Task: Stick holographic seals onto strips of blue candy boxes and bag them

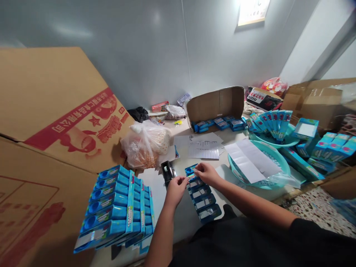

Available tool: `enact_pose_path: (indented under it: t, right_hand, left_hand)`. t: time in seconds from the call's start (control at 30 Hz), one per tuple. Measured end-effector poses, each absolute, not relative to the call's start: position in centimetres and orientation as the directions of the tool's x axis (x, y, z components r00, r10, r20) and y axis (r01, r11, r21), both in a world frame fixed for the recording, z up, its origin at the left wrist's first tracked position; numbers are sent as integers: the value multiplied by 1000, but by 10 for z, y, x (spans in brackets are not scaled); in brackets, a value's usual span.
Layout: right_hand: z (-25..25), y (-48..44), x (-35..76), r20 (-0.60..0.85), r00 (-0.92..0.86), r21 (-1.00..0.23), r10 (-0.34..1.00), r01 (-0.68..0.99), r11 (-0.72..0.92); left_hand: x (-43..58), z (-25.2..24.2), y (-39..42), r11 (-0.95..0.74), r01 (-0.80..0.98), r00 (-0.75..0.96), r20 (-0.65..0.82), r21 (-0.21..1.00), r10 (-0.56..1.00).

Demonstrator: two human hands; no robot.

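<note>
A row of flat blue boxes (204,202) with window-like cut-outs lies on the table in front of me. At its far end my left hand (177,189) pinches with thumb and forefinger by the row's left edge. My right hand (207,173) is also closed, its fingertips at the right side of the same end. A small shiny strip shows between the two hands, but what each one pinches is too small to make out. Just left of them stands a black tape dispenser (167,173).
Stacked blue boxes (111,211) stand at the left, before a large carton (55,122). Behind lie filled plastic bags (147,142), paper sheets (204,146) and an open cardboard box (217,102). Turquoise baskets (232,170) sit at the right, with more blue packages (330,146) beyond.
</note>
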State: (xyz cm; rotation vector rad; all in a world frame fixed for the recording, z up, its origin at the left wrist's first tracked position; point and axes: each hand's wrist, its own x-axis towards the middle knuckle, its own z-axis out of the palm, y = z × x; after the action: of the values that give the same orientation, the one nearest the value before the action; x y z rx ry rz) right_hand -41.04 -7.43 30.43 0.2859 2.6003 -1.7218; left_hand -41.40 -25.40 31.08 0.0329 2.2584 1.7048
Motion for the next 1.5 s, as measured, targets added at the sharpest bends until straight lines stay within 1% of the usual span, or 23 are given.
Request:
enact_pose_path:
  t: [0.1,0.2,0.37,0.47,0.57,0.7,0.83,1.0,1.1,1.2,1.3,1.37,1.43,1.5]
  right_hand:
    - [302,-75,-411,-77,-987,-861,140,137,491]
    - [303,-75,-411,-38,-994,-794,105,94,601]
    - [302,-77,-409,24,-998,-695,54,22,719]
    - [299,-77,-407,52,-996,-676,71,17,737]
    - [295,-74,-406,53,-994,-691,97,34,722]
    - [289,-70,-407,27,-995,-725,100,49,687]
    - [283,-70,-410,6,-993,-759,114,70,648]
    - [279,-69,-412,-21,-991,-798,133,96,595]
    - [278,-68,-413,-40,-988,-811,146,118,574]
    - [278,-69,-411,-51,-988,-812,145,125,570]
    - [280,-72,-411,-57,-989,-800,138,128,587]
    - [283,-69,-412,-73,-987,-784,142,145,604]
    - [287,-55,-412,-76,-978,-756,193,183,628]
    - [292,-25,-406,-42,-950,-707,309,247,663]
  left_hand:
    - [-419,306,-255,301,-196,-948,-258,933,185]
    - [-425,298,-255,274,-252,-932,-309,928,191]
    - [-432,283,-253,144,-410,-879,-432,901,202]
    - [-430,277,-251,39,-507,-836,-502,861,222]
    - [-427,276,-252,-19,-565,-797,-539,825,271]
    - [-427,280,-260,-9,-621,-741,-583,784,332]
    - [-432,281,-269,45,-623,-724,-599,781,342]
    - [-439,277,-271,84,-615,-732,-607,784,310]
    - [-437,270,-267,31,-631,-738,-613,775,283]
    - [-429,256,-260,-41,-657,-740,-634,753,224]
    - [-421,239,-255,-60,-679,-731,-665,732,156]
    - [-417,231,-254,-66,-669,-742,-662,740,107]
    - [-414,228,-256,-80,-643,-765,-642,761,47]
    - [-410,228,-262,-98,-614,-786,-618,783,-20]
